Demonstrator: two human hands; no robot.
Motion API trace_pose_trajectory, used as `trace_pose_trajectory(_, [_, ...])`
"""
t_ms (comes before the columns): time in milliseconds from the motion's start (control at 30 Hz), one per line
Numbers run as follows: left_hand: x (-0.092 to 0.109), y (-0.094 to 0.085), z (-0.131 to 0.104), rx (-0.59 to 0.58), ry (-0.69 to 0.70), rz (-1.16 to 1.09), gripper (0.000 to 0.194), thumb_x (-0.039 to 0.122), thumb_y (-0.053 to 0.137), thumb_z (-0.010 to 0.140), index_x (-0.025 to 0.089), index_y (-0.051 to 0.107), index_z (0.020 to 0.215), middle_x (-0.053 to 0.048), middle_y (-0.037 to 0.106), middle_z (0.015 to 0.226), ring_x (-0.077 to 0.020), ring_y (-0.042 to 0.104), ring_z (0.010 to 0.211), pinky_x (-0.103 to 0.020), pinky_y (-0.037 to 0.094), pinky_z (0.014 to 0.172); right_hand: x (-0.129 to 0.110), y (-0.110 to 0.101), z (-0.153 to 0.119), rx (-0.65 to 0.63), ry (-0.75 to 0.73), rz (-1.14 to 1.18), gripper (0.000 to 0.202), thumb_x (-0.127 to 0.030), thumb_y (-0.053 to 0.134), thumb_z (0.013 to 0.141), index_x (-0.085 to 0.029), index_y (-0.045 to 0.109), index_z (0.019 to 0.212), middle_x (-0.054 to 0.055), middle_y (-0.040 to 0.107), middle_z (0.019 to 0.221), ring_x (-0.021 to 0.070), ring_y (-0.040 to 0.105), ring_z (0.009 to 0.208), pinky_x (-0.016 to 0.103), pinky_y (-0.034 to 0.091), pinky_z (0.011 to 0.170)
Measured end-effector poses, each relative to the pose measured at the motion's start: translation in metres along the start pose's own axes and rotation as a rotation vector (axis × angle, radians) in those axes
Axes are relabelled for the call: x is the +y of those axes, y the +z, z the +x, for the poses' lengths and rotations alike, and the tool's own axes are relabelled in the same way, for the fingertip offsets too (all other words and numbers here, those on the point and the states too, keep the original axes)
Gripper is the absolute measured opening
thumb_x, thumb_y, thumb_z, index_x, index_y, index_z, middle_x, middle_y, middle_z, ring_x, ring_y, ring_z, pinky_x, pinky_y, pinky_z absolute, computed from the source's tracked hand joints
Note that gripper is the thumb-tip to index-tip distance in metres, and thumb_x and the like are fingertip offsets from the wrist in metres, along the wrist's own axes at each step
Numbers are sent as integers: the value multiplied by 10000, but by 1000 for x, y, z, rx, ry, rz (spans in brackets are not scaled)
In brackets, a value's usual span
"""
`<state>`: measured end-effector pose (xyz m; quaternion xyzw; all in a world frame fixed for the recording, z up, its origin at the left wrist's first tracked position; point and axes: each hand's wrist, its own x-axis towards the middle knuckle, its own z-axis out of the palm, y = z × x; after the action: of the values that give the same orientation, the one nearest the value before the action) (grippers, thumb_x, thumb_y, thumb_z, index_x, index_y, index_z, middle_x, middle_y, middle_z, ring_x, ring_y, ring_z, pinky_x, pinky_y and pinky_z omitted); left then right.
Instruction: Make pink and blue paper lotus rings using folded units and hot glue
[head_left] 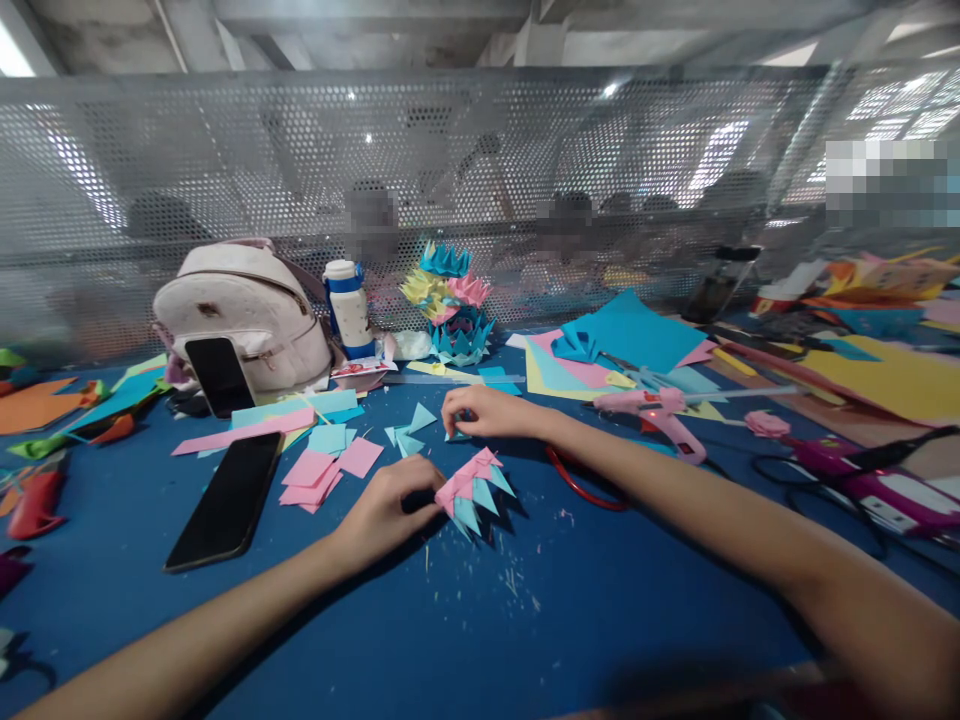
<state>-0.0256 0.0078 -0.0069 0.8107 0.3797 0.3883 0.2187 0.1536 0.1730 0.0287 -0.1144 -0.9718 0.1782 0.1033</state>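
My left hand pinches one end of a chain of folded paper pieces. The chain has pink folds along its top and light blue points below, and it is held just over the blue table. Farther forward, my right hand reaches down with curled fingers. A light blue folded paper triangle shows under its fingertips, partly hidden by them. Several more light blue triangles lie just left of that hand. Pink paper squares are stacked loosely beyond my left hand.
A black phone lies at left, another leans on a white backpack. A bottle and a layered paper model stand behind. To the right are a pink glue gun, a red ring, coloured sheets and a corded purple device.
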Motion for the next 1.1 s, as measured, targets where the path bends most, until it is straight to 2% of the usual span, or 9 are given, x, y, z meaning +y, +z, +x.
trace_pose_trajectory(167, [0, 0, 1, -1, 4, -3, 169, 199, 570, 916, 176, 623, 757, -40, 655, 786, -166, 594, 768, -280, 453, 692, 2, 3, -4, 2, 54, 100, 204, -75, 517, 802, -154, 704, 828, 44, 659, 890, 118, 572, 749, 241, 429, 689])
trace_pose_trajectory(300, [-2, 0, 1, -1, 5, -4, 151, 179, 581, 907, 172, 619, 761, -38, 653, 790, -161, 592, 767, -276, 448, 693, 2, 7, -7, 28, 114, 162, 82, -211, 634, 800, -143, 678, 806, 47, 663, 873, 125, 560, 744, 242, 427, 672])
trace_pose_trajectory(367, [-2, 0, 0, 0, 2, -4, 148, 180, 583, 907, 171, 617, 763, -37, 650, 787, -160, 590, 765, -276, 446, 692, 3, 9, -7, 48, 144, 195, 76, -211, 659, 776, -146, 665, 815, 36, 662, 855, 119, 547, 717, 239, 421, 656])
trace_pose_trajectory(500, [-2, 1, -1, 2, -6, -3, 149, 181, 578, 908, 173, 613, 763, -32, 642, 781, -160, 580, 759, -276, 442, 692, 8, 13, -6, 113, 212, 266, 229, -123, 658, 712, -145, 641, 939, 26, 662, 850, 111, 531, 683, 235, 418, 629])
trace_pose_trajectory(567, [-1, 1, -1, 2, -9, -3, 139, 176, 584, 904, 173, 615, 768, -31, 643, 785, -159, 577, 758, -273, 440, 691, 9, 13, -5, 127, 227, 305, 251, -117, 663, 690, -143, 640, 939, 33, 669, 868, 115, 547, 700, 236, 429, 634])
trace_pose_trajectory(667, [-1, 0, -1, -1, -15, -3, 121, 170, 588, 900, 173, 618, 783, -31, 649, 797, -157, 577, 762, -268, 438, 692, 11, 13, -5, 111, 227, 373, 191, -146, 658, 697, -146, 658, 888, 41, 691, 893, 119, 591, 732, 234, 454, 660])
trace_pose_trajectory(767, [-1, 0, 0, -6, -20, -2, 123, 176, 582, 903, 173, 619, 786, -32, 653, 802, -158, 579, 767, -268, 440, 700, 13, 14, -6, 83, 251, 426, 131, -194, 665, 698, -138, 693, 814, 41, 705, 803, 120, 613, 670, 238, 470, 643])
trace_pose_trajectory(933, [-1, 0, -1, -13, -33, 3, 154, 212, 563, 916, 173, 616, 777, -39, 650, 805, -163, 575, 769, -273, 439, 700, 16, 13, -8, 66, 312, 502, 225, -305, 715, 671, -128, 745, 808, 60, 719, 726, 145, 646, 611, 254, 501, 605])
trace_pose_trajectory(1100, [-1, 0, -1, -16, -41, -4, 161, 217, 558, 917, 173, 610, 770, -38, 638, 799, -165, 569, 770, -279, 433, 704, 16, 8, -9, 76, 343, 546, 223, -307, 722, 664, -128, 764, 790, 72, 726, 695, 158, 670, 642, 257, 521, 634])
